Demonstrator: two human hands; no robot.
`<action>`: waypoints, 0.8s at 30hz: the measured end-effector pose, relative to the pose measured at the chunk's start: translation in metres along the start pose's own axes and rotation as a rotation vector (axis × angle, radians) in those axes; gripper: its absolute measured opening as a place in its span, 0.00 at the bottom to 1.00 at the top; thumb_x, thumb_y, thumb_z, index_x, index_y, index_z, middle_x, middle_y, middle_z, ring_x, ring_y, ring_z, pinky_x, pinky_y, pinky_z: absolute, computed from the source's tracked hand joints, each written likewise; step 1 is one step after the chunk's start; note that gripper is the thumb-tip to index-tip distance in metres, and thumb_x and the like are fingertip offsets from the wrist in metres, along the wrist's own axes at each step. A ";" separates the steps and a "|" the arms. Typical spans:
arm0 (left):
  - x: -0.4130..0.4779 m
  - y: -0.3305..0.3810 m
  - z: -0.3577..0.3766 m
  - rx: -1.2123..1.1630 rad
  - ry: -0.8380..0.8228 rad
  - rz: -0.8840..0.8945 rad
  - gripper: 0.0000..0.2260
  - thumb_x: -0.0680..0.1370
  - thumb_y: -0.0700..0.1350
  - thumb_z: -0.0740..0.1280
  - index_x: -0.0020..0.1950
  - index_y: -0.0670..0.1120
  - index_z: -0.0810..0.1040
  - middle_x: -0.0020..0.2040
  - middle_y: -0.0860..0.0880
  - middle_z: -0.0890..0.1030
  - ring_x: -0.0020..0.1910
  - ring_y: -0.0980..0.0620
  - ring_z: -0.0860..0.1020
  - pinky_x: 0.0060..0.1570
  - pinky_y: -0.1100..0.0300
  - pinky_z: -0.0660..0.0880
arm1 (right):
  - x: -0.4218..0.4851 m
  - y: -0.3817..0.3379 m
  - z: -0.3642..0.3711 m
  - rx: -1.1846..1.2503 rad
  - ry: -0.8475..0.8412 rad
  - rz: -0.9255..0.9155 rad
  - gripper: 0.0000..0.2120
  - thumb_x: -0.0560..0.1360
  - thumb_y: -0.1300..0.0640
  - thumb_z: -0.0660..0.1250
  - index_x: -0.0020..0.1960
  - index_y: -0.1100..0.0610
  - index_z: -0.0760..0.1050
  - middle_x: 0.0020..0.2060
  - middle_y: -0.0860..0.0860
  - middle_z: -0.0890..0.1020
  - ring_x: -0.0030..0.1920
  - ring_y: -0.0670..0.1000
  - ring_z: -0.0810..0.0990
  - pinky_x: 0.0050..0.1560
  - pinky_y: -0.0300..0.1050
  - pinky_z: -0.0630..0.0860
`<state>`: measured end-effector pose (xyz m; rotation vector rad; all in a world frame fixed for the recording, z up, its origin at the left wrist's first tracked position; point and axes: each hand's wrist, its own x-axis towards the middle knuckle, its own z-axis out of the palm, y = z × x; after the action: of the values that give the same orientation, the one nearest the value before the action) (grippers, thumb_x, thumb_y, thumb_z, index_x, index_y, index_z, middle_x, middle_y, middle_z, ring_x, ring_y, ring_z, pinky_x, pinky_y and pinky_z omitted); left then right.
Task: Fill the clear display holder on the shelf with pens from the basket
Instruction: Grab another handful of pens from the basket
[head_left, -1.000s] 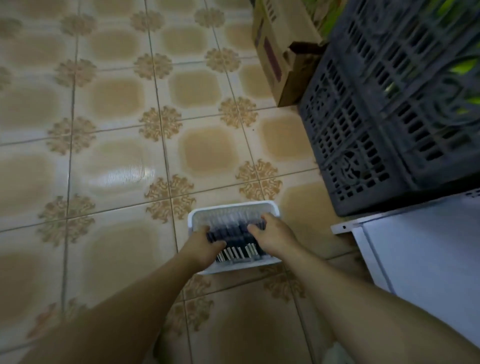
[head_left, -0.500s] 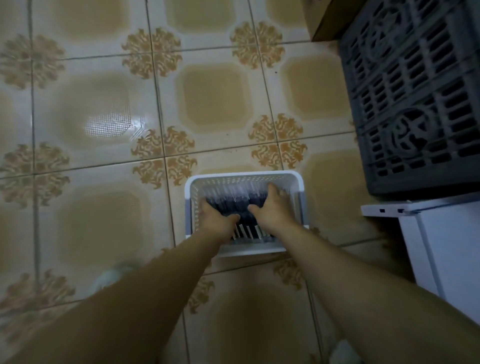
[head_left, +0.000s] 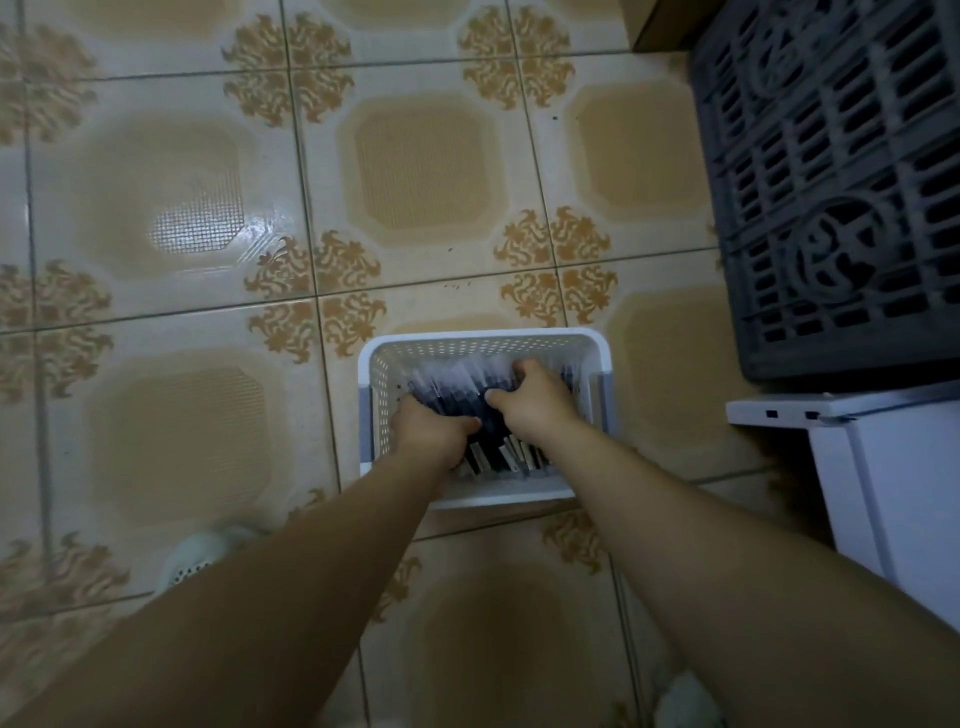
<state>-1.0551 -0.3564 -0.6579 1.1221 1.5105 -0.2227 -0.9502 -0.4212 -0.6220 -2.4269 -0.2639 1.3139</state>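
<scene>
fingers (head_left: 524, 371) of the left hand (head_left: 434, 431) and right hand (head_left: 540, 408) curl round pens (head_left: 454, 397) inside the basket (head_left: 483, 340), the gathering step; a level lift out likely comes next.

I get one view only: the head camera, well above the basket (head_left: 485, 340), facing almost straight down; the basket sits just below centre, a grey crate (head_left: 831, 182) to its right.

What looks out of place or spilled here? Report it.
Nothing stands out. The white basket sits flat on the floor tiles, the pens lie inside it with none spilled, and the left hand and right hand both grip them.
</scene>
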 end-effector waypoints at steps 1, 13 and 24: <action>0.001 -0.001 -0.001 0.006 0.004 0.014 0.31 0.68 0.41 0.77 0.67 0.45 0.66 0.61 0.43 0.75 0.56 0.40 0.77 0.49 0.45 0.80 | 0.000 -0.001 0.000 0.000 -0.006 -0.008 0.23 0.78 0.53 0.66 0.70 0.58 0.67 0.64 0.56 0.74 0.60 0.59 0.75 0.57 0.51 0.75; 0.001 -0.004 -0.005 -0.228 -0.085 0.082 0.22 0.71 0.33 0.72 0.62 0.43 0.70 0.54 0.44 0.79 0.50 0.45 0.80 0.43 0.52 0.78 | -0.008 0.000 0.002 0.214 -0.053 -0.063 0.14 0.79 0.57 0.64 0.64 0.57 0.71 0.54 0.53 0.77 0.50 0.52 0.74 0.48 0.45 0.71; -0.010 0.003 -0.006 -0.347 -0.267 0.126 0.10 0.75 0.30 0.66 0.51 0.44 0.80 0.45 0.47 0.83 0.42 0.53 0.82 0.35 0.65 0.77 | -0.009 -0.002 0.004 0.349 -0.050 -0.050 0.12 0.78 0.61 0.65 0.61 0.55 0.75 0.55 0.53 0.80 0.55 0.54 0.79 0.60 0.52 0.76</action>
<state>-1.0579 -0.3557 -0.6467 0.8676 1.1826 -0.0194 -0.9585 -0.4213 -0.6168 -2.0858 -0.0963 1.2800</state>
